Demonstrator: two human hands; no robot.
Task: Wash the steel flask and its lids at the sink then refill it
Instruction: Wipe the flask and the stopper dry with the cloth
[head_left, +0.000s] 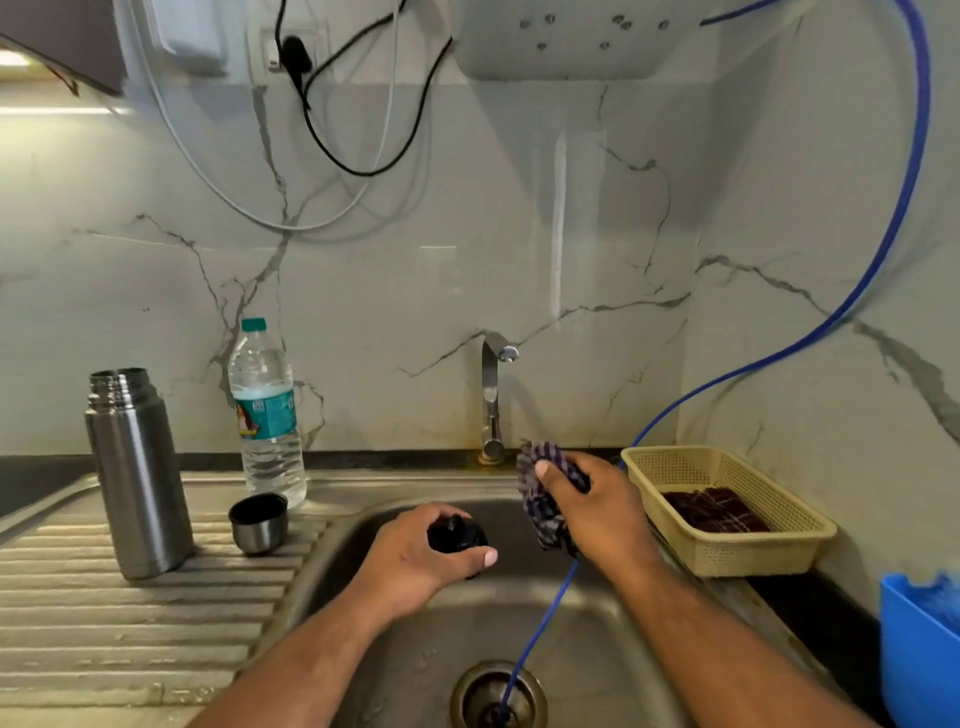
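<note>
**A Lid in One Hand, a Cloth in the Other**

The left hand is over the sink. Its fingers and thumb curl around a small black lid and hold it. The right hand is just beside it, a bit higher. It grips a bunched-up checked cloth, with the thumb pressed on top. The cloth and the lid are close but do not touch.

A thin blue tube runs under the right hand and down into the drain. The tap stands behind the hands, at the back of the sink.

The steel flask stands upright on the ridged draining board, to the left. Its top is open. A small steel cup lid sits near it on the board, open side up. Just behind the cup lid stands a clear plastic water bottle with a green cap.

To the right of the sink is a cream basket with a dark folded cloth inside. A blue box shows at the right edge.
</note>
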